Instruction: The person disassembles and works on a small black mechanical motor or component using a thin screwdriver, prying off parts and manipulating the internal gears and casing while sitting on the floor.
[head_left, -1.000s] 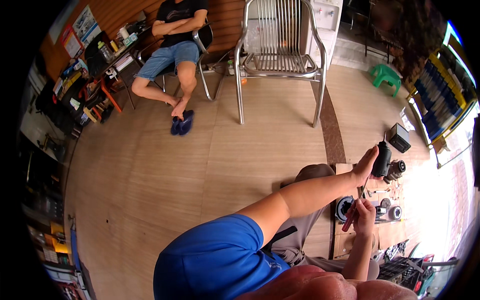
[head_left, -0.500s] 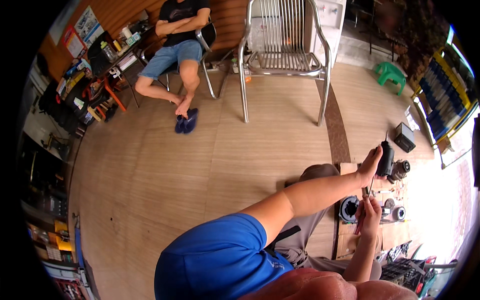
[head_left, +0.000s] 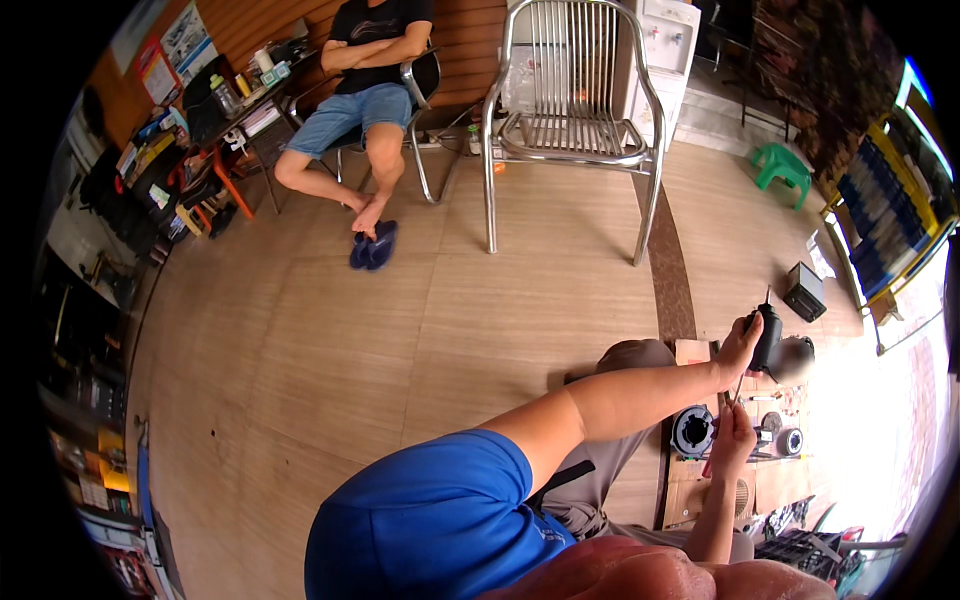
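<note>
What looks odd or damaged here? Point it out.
The rounded shape beside the black cylinder in the left hand is oddly smeared, while nearby things look sharper, so its condition can't be judged. No clear spill or damage shows.

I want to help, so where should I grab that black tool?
Probably around the thick, rounded body of the black tool, from the left, where the left grip holds it. It looks chunky enough to wrap around; only a thin rod sticks out the far end.
</note>
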